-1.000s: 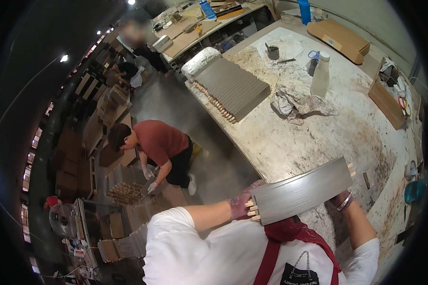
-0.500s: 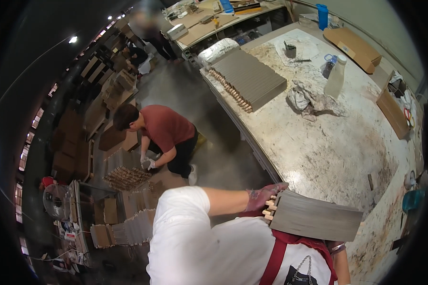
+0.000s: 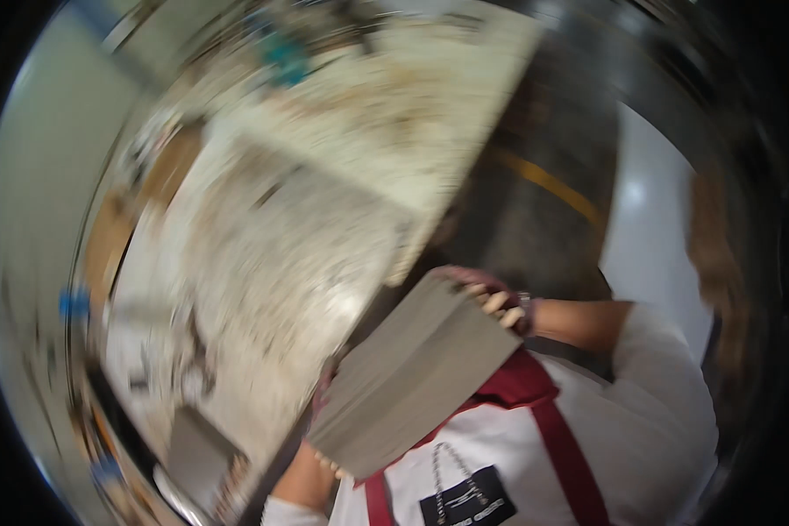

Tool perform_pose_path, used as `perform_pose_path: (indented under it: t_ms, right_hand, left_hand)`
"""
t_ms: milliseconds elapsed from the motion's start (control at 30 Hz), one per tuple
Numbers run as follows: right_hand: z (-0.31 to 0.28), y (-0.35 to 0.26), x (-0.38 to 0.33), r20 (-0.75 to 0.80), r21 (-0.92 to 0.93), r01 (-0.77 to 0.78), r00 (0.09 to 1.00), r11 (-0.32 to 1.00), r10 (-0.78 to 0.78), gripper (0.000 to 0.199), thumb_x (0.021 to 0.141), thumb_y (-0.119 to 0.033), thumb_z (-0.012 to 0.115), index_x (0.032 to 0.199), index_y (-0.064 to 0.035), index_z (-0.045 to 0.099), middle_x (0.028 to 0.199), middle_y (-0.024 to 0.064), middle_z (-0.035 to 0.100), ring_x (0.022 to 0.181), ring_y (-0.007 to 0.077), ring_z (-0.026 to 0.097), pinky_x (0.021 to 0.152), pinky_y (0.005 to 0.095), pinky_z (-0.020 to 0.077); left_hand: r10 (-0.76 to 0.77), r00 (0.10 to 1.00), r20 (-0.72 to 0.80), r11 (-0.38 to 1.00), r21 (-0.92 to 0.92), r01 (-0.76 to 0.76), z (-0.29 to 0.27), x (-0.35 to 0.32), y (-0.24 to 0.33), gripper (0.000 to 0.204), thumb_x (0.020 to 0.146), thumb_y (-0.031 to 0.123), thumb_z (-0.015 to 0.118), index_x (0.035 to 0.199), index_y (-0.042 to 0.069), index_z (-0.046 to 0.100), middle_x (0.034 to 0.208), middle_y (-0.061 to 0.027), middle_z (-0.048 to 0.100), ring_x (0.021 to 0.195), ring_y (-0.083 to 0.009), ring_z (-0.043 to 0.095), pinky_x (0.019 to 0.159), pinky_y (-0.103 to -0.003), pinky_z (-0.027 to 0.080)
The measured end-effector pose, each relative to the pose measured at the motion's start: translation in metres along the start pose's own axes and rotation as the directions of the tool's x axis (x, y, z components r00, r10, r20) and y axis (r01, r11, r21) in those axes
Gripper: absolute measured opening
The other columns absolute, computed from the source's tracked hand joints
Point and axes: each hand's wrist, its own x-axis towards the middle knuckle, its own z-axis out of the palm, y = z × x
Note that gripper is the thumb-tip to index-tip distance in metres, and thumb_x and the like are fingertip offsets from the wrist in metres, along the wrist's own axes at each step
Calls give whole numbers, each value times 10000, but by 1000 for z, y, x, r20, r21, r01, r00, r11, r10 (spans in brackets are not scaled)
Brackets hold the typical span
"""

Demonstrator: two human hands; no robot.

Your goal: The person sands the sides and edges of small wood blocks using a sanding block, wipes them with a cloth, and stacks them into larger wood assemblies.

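A stack of grey slats [image 3: 412, 373] with bare wooden ends is held in front of my red apron [image 3: 513, 386], tilted across my body. My right hand [image 3: 484, 279], in a dark reddish glove, is closed around the far right end, where pale wooden tips [image 3: 498, 302] stick out. At the opposite, near left end my left hand [image 3: 323, 393] grips the stack; most of its fingers are hidden by the slats. More wooden tips show beside the left wrist. Motion blurs the surroundings.
To the left stretches a stained white worktable [image 3: 263, 237]. Another grey slat stack [image 3: 203, 456] lies near its lower corner, with a crumpled cloth [image 3: 193, 373] close by. Cardboard [image 3: 105, 241] and a blue cup [image 3: 74, 302] line the wall side. Dark floor with a yellow line [image 3: 548, 186] lies right.
My body and view have turned sharply, so the table has swung from the right side to the left. The slat stack has come along, still held between both hands.
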Motion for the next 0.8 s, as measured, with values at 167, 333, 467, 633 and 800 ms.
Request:
perform_pose_path:
  t_ms: [167, 333, 467, 633, 800]
  right_hand:
    - [18, 50, -50, -71, -993, 56, 452, 108, -889, 276, 932, -375, 529, 937, -103, 579, 735, -11, 580, 539, 65, 473, 468, 197, 407]
    - [38, 94, -135, 175, -982, -34, 207, -186, -963, 382, 937, -425, 479, 1057, -78, 582, 962, -7, 591, 893, 110, 562, 815, 280, 460]
    - [56, 119, -190, 326, -945, 17, 108, -326, -939, 365, 964, -387, 442, 1067, -70, 592, 953, 4, 613, 854, 83, 572, 774, 265, 472]
    - [102, 172, -252, 404, -896, 180, -53, -407, -913, 352, 949, -433, 490, 928, -101, 607, 855, -21, 598, 763, 77, 528, 708, 259, 444]
    - [113, 191, -359, 504, -807, 350, -9, -475, -863, 197, 938, -233, 495, 1004, -62, 568, 898, 3, 607, 743, 92, 562, 696, 256, 477]
  left_hand:
    - [-89, 994, -61, 960, 260, 102, 23, 60, -15, 455, 970, 361, 417, 1300, 53, 475, 1216, -105, 567, 1111, -229, 538, 951, -358, 439]
    - [-333, 938, -95, 839, 424, 340, 65, 132, -63, 458, 970, 382, 412, 1274, 50, 500, 1175, -108, 588, 1065, -225, 565, 918, -357, 462]
    - [-462, 878, -123, 751, 472, 462, 100, 163, -105, 465, 971, 399, 408, 1252, 47, 520, 1143, -111, 604, 1028, -222, 586, 892, -355, 480]
    - [-601, 789, -128, 657, 482, 579, 145, 208, -166, 477, 971, 420, 402, 1226, 43, 546, 1102, -114, 625, 981, -218, 613, 859, -353, 503]
    - [-831, 543, -119, 489, 309, 816, 183, 264, -246, 493, 972, 441, 397, 1199, 40, 571, 1062, -117, 646, 935, -215, 640, 826, -351, 525]
